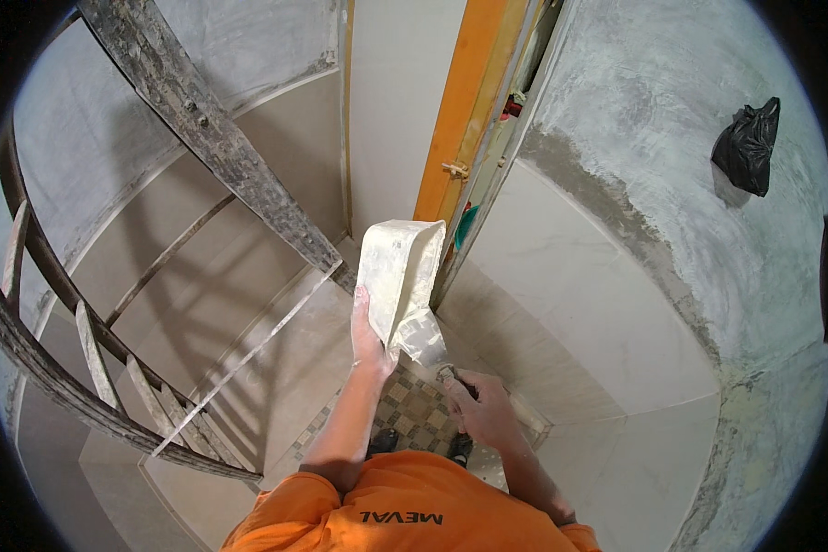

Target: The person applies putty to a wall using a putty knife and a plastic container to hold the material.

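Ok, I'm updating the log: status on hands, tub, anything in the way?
Left hand gripping tub, opening rightward. Right hand on scraper, blade at tub's edge. Ladder at left, not between hands.

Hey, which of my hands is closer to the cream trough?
Left. Your left hand grips the cream trough at its lower left; your right hand is apart from it, lower right, holding the scraper.
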`<action>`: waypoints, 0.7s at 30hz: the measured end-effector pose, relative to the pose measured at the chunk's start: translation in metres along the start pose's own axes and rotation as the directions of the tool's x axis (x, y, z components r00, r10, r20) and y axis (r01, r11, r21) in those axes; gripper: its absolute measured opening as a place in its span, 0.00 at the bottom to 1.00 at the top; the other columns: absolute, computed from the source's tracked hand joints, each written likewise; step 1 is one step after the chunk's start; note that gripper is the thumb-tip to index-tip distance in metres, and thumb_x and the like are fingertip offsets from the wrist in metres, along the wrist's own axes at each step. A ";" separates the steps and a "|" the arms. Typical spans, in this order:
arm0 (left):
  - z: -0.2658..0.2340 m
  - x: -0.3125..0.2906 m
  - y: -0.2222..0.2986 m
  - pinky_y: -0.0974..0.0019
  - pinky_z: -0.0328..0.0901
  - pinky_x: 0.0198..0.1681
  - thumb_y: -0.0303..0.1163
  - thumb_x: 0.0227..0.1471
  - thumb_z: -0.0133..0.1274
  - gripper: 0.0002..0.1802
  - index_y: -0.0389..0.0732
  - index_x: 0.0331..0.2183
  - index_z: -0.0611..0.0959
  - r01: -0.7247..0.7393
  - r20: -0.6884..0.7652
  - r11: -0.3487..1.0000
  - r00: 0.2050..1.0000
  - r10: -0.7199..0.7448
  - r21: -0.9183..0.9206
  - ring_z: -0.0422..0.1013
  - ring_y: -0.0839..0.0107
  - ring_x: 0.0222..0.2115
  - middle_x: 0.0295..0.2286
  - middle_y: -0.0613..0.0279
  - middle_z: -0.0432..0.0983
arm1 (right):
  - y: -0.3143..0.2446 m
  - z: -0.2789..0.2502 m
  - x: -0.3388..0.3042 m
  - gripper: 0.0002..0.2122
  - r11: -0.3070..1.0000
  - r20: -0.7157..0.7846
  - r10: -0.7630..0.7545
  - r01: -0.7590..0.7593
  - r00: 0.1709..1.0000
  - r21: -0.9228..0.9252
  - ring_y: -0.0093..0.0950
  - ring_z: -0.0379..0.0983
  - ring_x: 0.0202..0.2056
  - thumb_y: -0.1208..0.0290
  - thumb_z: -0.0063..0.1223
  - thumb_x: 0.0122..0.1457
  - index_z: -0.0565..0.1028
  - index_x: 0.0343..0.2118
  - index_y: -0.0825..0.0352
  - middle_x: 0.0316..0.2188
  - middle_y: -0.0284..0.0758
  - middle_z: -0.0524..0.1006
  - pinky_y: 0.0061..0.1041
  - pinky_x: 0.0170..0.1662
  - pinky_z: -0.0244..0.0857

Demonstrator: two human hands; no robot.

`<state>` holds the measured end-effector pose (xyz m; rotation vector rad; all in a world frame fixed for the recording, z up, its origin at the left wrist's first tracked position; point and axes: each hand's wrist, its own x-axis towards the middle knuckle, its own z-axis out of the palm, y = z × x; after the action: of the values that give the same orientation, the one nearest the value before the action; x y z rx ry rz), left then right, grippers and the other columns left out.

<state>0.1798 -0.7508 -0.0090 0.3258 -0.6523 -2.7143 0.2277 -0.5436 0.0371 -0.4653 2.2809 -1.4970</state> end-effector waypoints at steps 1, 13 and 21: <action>-0.002 0.002 -0.001 0.53 0.67 0.56 0.57 0.66 0.41 0.37 0.38 0.63 0.66 -0.004 0.000 1.000 1.000 0.004 0.003 0.71 0.56 0.53 0.56 0.51 0.71 | 0.001 0.003 0.001 0.15 1.000 0.021 -0.003 0.003 1.000 0.009 0.16 0.62 0.14 0.64 0.46 0.69 0.72 0.27 0.69 0.16 0.26 0.67 0.21 0.19 0.58; -0.016 0.012 -0.012 0.58 0.69 0.51 0.47 0.68 0.43 0.24 0.41 0.56 0.69 -0.133 -0.092 0.988 0.986 0.140 0.080 0.73 0.63 0.47 0.48 0.56 0.73 | -0.014 0.002 0.000 0.16 0.729 0.300 0.316 -0.433 0.900 0.531 0.17 0.62 0.11 0.59 0.46 0.70 0.76 0.42 0.69 0.19 0.28 0.72 0.19 0.12 0.51; -0.004 0.006 -0.020 0.59 0.67 0.52 0.44 0.68 0.43 0.20 0.42 0.54 0.69 -0.183 -0.113 0.944 0.969 0.221 0.273 0.69 0.66 0.50 0.49 0.57 0.70 | -0.024 -0.018 -0.002 0.14 0.468 0.358 0.250 -0.436 0.899 0.768 0.19 0.59 0.10 0.63 0.43 0.70 0.74 0.44 0.69 0.19 0.31 0.72 0.20 0.12 0.52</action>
<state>0.1702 -0.7383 -0.0227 0.4833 -0.9476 -2.3865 0.2229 -0.5372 0.0661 0.1470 1.1319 -1.9596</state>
